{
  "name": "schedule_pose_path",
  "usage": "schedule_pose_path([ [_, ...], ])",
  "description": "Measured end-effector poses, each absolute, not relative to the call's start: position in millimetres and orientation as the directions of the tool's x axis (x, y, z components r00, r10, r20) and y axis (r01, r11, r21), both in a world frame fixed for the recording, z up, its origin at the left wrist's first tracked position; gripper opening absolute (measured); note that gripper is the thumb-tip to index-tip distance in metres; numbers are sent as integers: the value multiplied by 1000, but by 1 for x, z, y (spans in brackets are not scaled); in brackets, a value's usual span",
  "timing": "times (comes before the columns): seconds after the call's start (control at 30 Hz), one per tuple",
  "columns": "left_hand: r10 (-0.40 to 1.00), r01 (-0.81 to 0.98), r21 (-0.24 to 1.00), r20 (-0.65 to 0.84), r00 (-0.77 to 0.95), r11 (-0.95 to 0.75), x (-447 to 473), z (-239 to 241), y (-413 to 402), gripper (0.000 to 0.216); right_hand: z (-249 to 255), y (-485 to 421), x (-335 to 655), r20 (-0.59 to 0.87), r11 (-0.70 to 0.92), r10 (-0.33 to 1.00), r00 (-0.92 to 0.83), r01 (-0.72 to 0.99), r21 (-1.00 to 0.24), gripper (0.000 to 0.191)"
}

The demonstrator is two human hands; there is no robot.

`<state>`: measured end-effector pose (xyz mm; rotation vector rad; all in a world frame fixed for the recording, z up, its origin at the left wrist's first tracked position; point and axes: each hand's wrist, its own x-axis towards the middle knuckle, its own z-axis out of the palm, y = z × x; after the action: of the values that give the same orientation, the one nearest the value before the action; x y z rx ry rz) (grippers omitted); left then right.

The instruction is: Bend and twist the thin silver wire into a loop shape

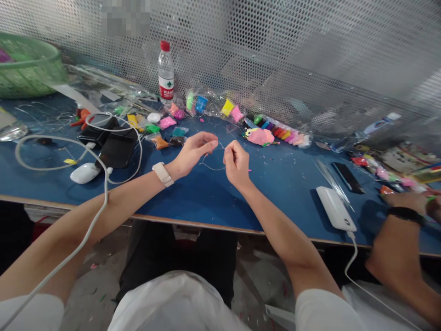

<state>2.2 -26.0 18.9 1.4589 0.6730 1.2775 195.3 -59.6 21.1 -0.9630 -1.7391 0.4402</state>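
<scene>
Thin strand [214,169], in loose loop over blue surface [196,197], contact unclear. Left hand [193,149]: thumb and fingertips pinched on strand. Right hand [237,163]: curled closed, apparently gripping same. Likely very light, springy, slippery; best held near ends.
</scene>
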Motion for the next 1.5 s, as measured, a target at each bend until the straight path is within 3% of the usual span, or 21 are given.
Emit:
schedule_pose_path([
  [0.07,834,-23,837,547,68,-547,-4,17,-20,57,19,-55,194,597,563,801,-38,386,-731,43],
  [0.13,704,254,686,710,-25,-682,-13,19,-16,47,18,-51,194,583,532,812,4,404,-744,44],
  [0.2,549,443,466,832,73,-766,-20,22,-15,30,16,-48,195,587,534,809,-20,442,-721,42],
  [0.27,437,535,255,865,245,-806,-22,24,-14,16,16,-47,196,603,563,793,-86,479,-673,40],
  [0.37,350,519,110,851,391,-848,-18,20,-15,14,16,-49,196,605,604,776,-179,490,-629,37],
  [0.57,322,440,134,864,387,-888,-7,8,-15,14,14,-49,198,604,654,750,-269,439,-616,39],
  [0.77,581,285,507,717,384,-814,-10,22,-22,16,16,-48,204,651,730,678,-340,412,-545,33],
  [0.93,720,-12,877,403,565,-481,-14,33,-23,26,23,-46,213,653,786,616,-441,407,-466,31],
  [1.03,694,-178,968,250,675,-175,-13,36,-25,42,26,-45,216,654,803,593,-469,393,-447,29],
  [1.13,670,-214,976,181,720,-34,-13,38,-26,47,27,-47,215,659,801,597,-456,389,-456,30],
  [1.2,682,-178,975,220,697,-132,-15,39,-25,41,27,-49,213,660,788,612,-435,404,-465,31],
  [1.3,670,-14,899,335,663,-437,-19,38,-22,21,29,-51,209,676,773,626,-390,427,-469,32],
  [1.4,628,248,639,476,616,-728,-21,32,-20,11,29,-52,206,681,760,638,-360,439,-480,33],
  [1.5,545,424,350,626,557,-835,-19,26,-22,15,28,-51,205,670,743,657,-346,451,-495,33],
])
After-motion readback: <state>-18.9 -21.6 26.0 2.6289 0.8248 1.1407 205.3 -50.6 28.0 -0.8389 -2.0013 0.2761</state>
